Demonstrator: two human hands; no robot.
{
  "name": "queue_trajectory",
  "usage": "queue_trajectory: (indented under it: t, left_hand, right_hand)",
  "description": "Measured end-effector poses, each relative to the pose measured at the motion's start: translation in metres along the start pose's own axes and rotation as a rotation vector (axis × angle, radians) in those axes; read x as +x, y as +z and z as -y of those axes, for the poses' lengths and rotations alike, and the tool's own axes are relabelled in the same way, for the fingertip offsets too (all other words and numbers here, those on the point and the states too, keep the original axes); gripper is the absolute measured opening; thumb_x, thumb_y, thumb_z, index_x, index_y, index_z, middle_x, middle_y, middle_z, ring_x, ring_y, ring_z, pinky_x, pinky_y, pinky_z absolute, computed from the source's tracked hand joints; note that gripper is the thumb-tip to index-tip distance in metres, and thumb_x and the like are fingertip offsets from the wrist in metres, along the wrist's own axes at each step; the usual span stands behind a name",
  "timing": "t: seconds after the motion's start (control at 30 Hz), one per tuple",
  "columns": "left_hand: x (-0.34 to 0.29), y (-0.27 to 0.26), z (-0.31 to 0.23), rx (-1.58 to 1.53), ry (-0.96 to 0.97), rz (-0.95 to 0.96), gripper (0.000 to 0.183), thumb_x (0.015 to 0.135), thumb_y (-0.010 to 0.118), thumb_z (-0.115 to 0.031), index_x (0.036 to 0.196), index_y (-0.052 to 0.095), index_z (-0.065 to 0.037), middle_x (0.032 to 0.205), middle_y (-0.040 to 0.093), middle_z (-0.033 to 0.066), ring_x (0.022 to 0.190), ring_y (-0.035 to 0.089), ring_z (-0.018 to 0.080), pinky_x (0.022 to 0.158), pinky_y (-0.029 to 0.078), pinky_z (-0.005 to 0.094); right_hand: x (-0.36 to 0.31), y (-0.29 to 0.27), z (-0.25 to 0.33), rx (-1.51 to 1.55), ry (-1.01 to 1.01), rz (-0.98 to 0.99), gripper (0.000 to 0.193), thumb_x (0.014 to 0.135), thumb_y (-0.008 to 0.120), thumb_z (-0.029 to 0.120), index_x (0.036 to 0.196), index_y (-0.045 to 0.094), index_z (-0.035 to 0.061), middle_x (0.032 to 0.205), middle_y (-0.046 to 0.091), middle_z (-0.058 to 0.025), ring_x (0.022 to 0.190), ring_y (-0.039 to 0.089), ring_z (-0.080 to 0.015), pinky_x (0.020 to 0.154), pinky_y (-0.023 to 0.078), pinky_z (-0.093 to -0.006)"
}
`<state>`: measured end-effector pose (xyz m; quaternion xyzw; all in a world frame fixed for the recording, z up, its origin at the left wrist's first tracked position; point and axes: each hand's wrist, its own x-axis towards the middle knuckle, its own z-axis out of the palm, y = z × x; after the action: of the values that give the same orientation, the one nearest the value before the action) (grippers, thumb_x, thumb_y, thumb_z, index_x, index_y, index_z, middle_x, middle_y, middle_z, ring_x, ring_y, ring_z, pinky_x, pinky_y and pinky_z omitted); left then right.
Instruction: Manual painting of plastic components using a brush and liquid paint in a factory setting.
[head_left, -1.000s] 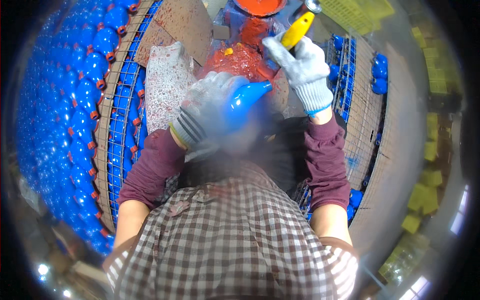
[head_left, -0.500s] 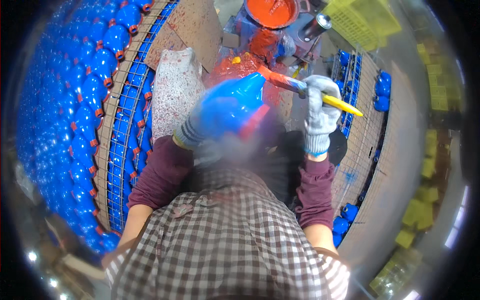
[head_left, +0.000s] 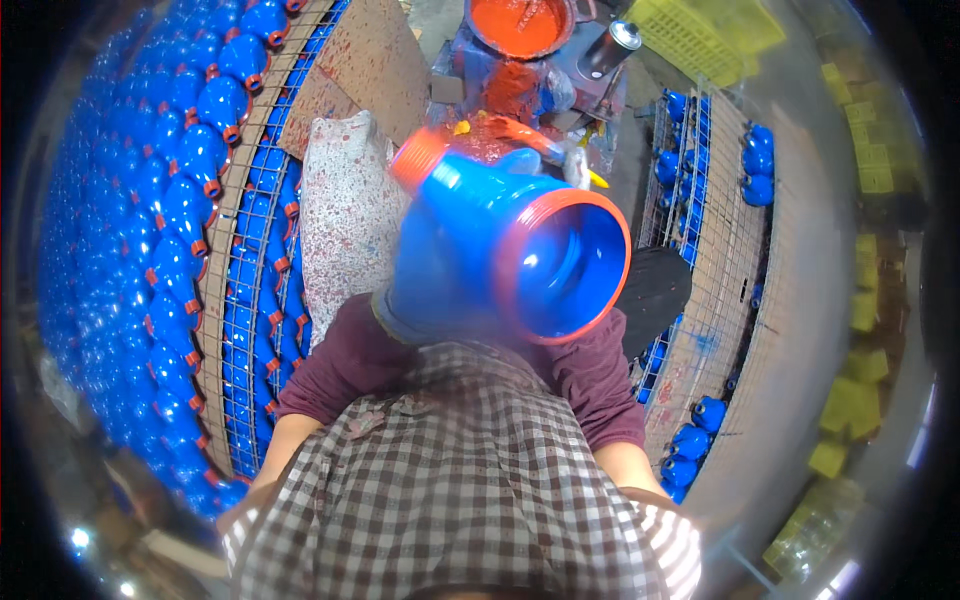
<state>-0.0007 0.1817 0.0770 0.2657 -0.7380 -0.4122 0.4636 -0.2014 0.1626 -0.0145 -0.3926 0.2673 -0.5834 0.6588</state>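
A hollow blue fitting [head_left: 465, 215] hangs in front of me, slightly blurred. Its wide round mouth, rimmed in orange-red, faces up and to the right, and a narrower orange-red neck points up-left. My left hand [head_left: 392, 318] supports it from the lower left, with the gloved fingers mostly hidden behind the fitting. Beyond it, my gloved right hand [head_left: 576, 166] shows only in part. It grips a paintbrush [head_left: 530, 136] whose bristle end is red with paint and whose yellow handle end sticks out on the right.
A pot of orange-red paint [head_left: 520, 25] and a spray can [head_left: 608, 50] stand on the stained surface ahead. Many blue fittings [head_left: 170, 290] fill the left beside a wire rack [head_left: 240, 300]. Another mesh rack [head_left: 720, 270] with several fittings lies right. A yellow crate [head_left: 700, 35] sits far right.
The fitting has turned so its wide mouth faces up and right and its neck points up-left. My right hand with the brush has moved left and away, behind the fitting.
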Motion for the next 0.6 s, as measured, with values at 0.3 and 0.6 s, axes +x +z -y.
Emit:
queue_trajectory:
  t: [0.3,0.6]
  left_hand:
    - [0.007,-0.014,0.023,-0.861,-0.537,0.222,0.068,0.075,0.069,-0.032,0.131,0.042,-0.003,0.126,0.051,0.0134,0.111,0.054,0.0238,0.094,0.045,0.0362]
    - [0.018,-0.008,0.009,0.6,0.044,0.442,0.062,0.06,0.074,-0.024,0.117,0.054,-0.008,0.111,0.056,0.0139,0.096,0.057,0.032,0.082,0.047,0.042]
  right_hand:
    - [0.014,0.029,0.087,-0.305,-0.336,-0.493,0.019,0.09,0.06,0.017,0.1,0.057,0.0014,0.089,0.06,-0.0064,0.075,0.058,-0.0113,0.067,0.048,-0.0238]
    - [0.037,0.062,0.097,-1.343,-0.365,-0.113,0.024,0.083,0.068,0.027,0.085,0.066,0.0037,0.072,0.064,-0.0113,0.062,0.064,-0.0232,0.058,0.049,-0.0299]
